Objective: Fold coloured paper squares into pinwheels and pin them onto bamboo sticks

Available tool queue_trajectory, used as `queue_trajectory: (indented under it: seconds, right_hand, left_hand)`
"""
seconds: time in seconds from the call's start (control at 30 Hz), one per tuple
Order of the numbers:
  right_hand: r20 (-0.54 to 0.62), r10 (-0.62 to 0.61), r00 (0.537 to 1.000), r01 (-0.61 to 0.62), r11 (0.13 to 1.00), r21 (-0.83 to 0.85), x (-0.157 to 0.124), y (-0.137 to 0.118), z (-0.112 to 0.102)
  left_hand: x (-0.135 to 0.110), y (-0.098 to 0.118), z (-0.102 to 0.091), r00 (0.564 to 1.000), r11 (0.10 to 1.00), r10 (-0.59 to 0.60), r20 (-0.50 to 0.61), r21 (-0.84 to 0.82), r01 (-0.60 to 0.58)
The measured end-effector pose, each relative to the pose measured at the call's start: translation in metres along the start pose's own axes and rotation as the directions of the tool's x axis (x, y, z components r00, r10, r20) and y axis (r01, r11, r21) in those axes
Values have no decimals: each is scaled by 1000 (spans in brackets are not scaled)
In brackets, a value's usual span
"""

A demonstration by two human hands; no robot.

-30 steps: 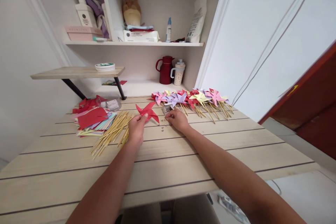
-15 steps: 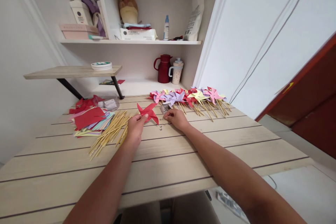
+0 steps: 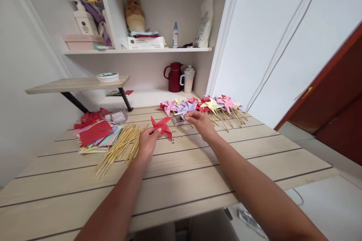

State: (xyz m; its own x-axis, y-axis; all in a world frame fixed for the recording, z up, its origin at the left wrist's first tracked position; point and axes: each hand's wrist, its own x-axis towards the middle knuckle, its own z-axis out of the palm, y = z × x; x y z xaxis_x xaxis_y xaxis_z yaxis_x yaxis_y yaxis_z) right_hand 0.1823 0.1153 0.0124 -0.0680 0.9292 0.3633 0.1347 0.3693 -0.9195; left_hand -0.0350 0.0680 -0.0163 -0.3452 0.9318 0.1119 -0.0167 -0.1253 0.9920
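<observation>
Small silver tin on the slatted wooden table. Just left of the tin: red paper pinwheel, tilted up off the boards, pinched at its lower edge between thumb and fingers of the left hand. Just right of the tin: right hand, fingers curled, tips close to the tin; holding anything or not, impossible to tell. In front of the tin: tiny metal pins, loose. Farther left: bamboo sticks, then stacked coloured paper. Behind and right: row of finished pinwheels.
</observation>
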Motion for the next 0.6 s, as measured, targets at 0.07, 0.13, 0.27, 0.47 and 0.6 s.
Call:
queue_trajectory:
  seconds: [0.07, 0.13, 0.27, 0.47, 0.6]
  right_hand:
    - [8, 11, 1000, -11, 998, 60, -2, -6, 3]
    - [9, 24, 1000, -25, 991, 130, -3, -10, 4]
    - [-29, 66, 997, -59, 976, 208, -1, -9, -2]
    - [-62, 115, 991, -98, 968, 233, 3, 1, -10]
    - [-30, 122, 992, -110, 961, 255, -1, -5, -5]
  left_hand:
    - [0, 0, 0, 1000, 1000, 7, 10, 17, -7]
    - [1, -1, 0, 1000, 999, 12, 17, 31, -12]
    - [1, 0, 0, 1000, 999, 24, 17, 47, -25]
    - [-1, 2, 0, 999, 998, 48, 9, 46, -48]
    - [-3, 5, 2, 993, 995, 102, -54, 26, -100]
